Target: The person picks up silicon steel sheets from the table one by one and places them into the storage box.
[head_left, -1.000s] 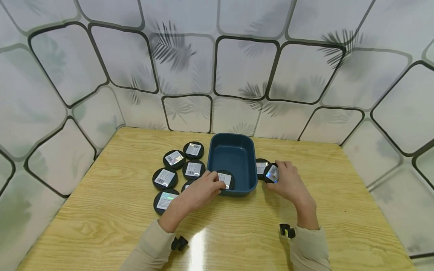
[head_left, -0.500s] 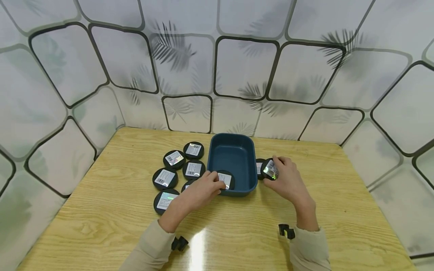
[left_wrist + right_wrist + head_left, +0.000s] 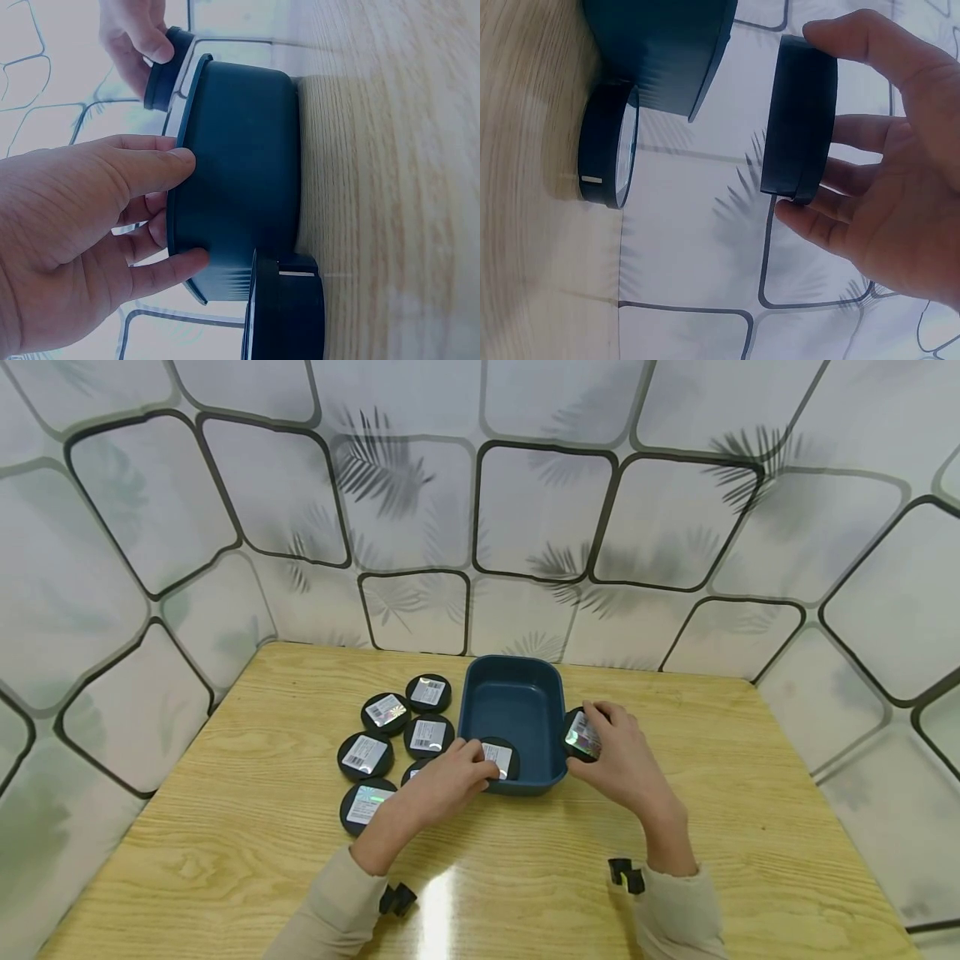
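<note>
A dark blue rectangular bin (image 3: 528, 789) stands on the table, with a black round case (image 3: 504, 752) bearing a white label at its near left inside. My left hand (image 3: 450, 781) grips the bin's near-left rim; in the left wrist view the thumb presses the outer wall while other fingers reach over the edge. To the right, my right hand (image 3: 626, 760) holds another flat black round case (image 3: 581, 737) by its edge, label up, raised close to the bin's right rim. Below it, the right wrist view shows a black round case (image 3: 604, 146) on the table beside the bin.
Several labelled black round cases, such as the far one (image 3: 428, 693) and the near one (image 3: 366, 806), lie left of the bin, some partly hidden by my left arm. A patterned fabric wall (image 3: 420, 610) closes off the wooden table's (image 3: 525, 885) back and sides.
My right hand has lifted its round case and carried it left toward the bin, covering the case on the table in the head view. The left hand has stayed in place.
</note>
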Demonstrator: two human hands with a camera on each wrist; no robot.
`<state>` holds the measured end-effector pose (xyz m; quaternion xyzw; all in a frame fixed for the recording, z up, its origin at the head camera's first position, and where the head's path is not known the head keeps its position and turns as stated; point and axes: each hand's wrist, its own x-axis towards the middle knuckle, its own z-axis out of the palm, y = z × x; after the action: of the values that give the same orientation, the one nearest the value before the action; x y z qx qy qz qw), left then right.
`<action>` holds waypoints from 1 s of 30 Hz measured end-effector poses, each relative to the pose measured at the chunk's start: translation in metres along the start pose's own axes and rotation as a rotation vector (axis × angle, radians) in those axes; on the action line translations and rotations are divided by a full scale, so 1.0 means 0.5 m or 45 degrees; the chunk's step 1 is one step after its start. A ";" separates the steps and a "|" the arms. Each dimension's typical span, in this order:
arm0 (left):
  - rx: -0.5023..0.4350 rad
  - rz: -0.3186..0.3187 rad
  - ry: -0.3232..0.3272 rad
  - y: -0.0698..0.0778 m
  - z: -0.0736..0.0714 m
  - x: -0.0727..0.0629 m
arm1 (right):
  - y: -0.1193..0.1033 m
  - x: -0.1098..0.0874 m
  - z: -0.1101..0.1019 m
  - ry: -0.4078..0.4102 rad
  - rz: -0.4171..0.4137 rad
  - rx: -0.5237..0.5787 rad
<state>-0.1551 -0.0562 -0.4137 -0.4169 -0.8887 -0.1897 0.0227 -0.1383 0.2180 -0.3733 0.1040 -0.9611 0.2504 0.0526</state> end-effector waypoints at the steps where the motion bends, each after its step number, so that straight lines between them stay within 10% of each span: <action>1: -0.001 -0.001 0.001 0.000 0.000 0.000 | -0.002 0.000 0.001 0.001 -0.016 0.004; 30: 0.005 0.012 -0.001 0.000 -0.002 -0.001 | -0.034 0.018 0.058 -0.066 -0.126 0.105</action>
<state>-0.1549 -0.0568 -0.4129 -0.4211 -0.8870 -0.1878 0.0240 -0.1446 0.1878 -0.3893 0.1599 -0.9447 0.2841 0.0356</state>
